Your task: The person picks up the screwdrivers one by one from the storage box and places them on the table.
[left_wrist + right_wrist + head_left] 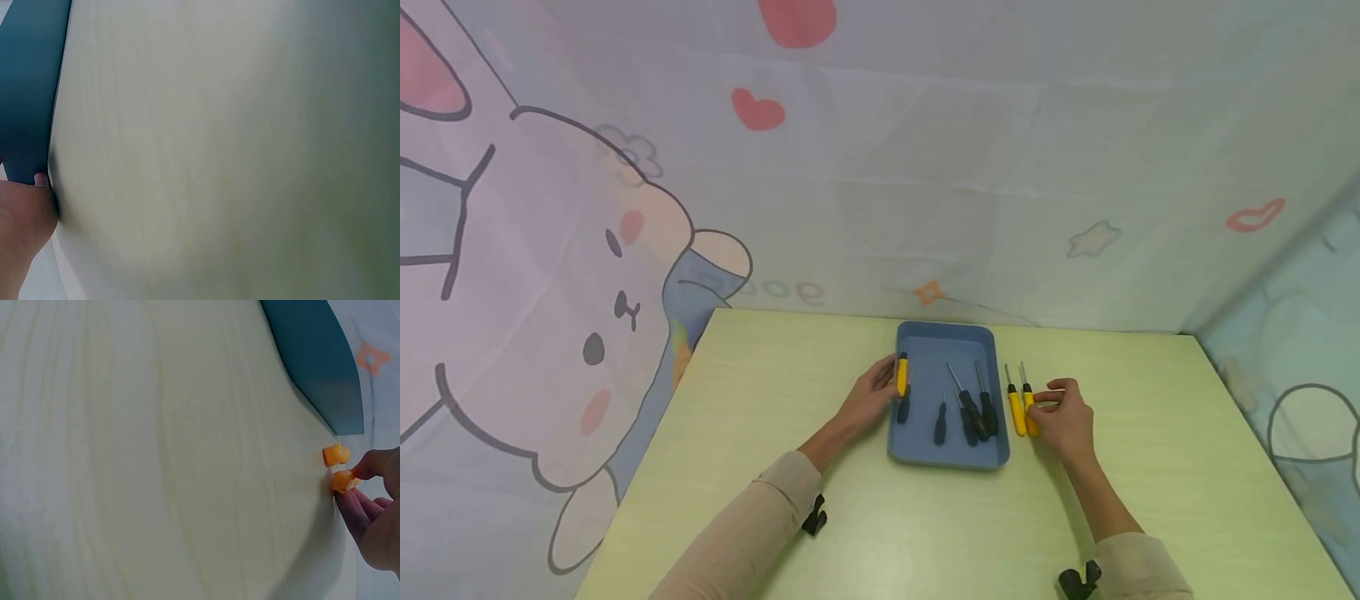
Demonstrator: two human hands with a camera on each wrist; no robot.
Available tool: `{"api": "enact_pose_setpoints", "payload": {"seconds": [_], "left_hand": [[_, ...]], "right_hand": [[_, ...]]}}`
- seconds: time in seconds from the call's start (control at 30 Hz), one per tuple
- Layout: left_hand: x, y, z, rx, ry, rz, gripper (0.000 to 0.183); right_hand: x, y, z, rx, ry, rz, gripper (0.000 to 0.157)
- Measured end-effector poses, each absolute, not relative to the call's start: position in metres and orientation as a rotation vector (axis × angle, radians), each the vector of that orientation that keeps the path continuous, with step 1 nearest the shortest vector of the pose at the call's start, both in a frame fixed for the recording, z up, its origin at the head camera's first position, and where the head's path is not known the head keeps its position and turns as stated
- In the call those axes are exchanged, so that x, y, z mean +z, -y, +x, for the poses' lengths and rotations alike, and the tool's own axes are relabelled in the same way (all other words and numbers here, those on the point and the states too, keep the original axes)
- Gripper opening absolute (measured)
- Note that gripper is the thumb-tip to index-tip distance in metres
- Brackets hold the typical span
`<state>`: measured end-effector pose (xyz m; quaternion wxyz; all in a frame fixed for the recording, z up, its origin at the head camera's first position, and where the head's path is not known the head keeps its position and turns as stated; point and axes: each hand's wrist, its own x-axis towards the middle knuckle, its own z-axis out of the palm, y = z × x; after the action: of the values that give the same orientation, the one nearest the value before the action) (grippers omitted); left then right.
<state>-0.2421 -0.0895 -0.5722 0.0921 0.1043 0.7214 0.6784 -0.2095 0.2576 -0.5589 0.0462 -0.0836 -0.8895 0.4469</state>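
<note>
My left hand (874,393) is at the left side of a blue tray (917,454), gripping its wall with the thumb at the rim. Right beside that thumb, inside the tray, is a yellow-handled screwdriver (902,377), overlapping a black screwdriver (904,408). My right hand (1063,417) pinches the handle end of another yellow screwdriver (1028,400) between thumb and fingers, just right of the tray. Parallel to it lies one more yellow screwdriver (1015,408). In the right wrist view both orange-yellow handle ends show, the nearer handle (344,482) between the fingertips.
Several black screwdrivers (940,425) lie in the tray, mostly toward its right side. The tray sits on a pale yellow-green table (925,533), near the back edge. A printed cloth (925,217) with hearts and a cartoon animal hangs behind.
</note>
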Motion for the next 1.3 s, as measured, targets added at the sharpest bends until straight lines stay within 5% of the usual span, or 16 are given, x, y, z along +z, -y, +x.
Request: {"api": "enact_pose_setpoints", "payload": {"seconds": [1.3], "left_hand": [[-0.571,0.088,-0.241,2.026,-2.139,0.265,0.067]], "right_hand": [[-0.567,-0.257,-0.206,1.359,2.697,-0.273,0.048]]}}
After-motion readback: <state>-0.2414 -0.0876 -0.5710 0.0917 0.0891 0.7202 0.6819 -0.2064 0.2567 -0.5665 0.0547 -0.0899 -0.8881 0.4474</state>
